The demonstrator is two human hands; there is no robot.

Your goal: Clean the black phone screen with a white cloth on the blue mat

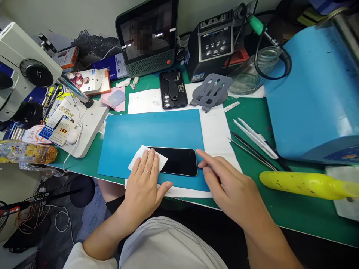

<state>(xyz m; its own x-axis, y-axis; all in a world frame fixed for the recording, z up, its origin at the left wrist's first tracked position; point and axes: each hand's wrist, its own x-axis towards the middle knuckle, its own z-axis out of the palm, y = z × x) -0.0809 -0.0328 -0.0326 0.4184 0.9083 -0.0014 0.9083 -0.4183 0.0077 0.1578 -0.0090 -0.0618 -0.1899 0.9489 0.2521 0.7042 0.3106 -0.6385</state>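
A phone (179,161) with a black screen and silver edge lies face up on a blue mat (151,129). A white wipe (137,155) covers its left part. My left hand (144,179) lies flat on the wipe, fingers stretched out and pressing it against the screen. The phone's left end is hidden under wipe and hand. At the phone's right end is my right hand (227,183), its index finger extended and thumb apart, the other fingers partly curled. Nothing shows in it; whether a fingertip touches the phone's edge I cannot tell.
Tweezers (252,149) and a yellow squeeze bottle (303,183) lie right of the mat. Behind it are a black phone back (174,93), a grey stand (211,91), a glass jar (252,74) and a smart display (147,35). A microscope (36,71) stands left.
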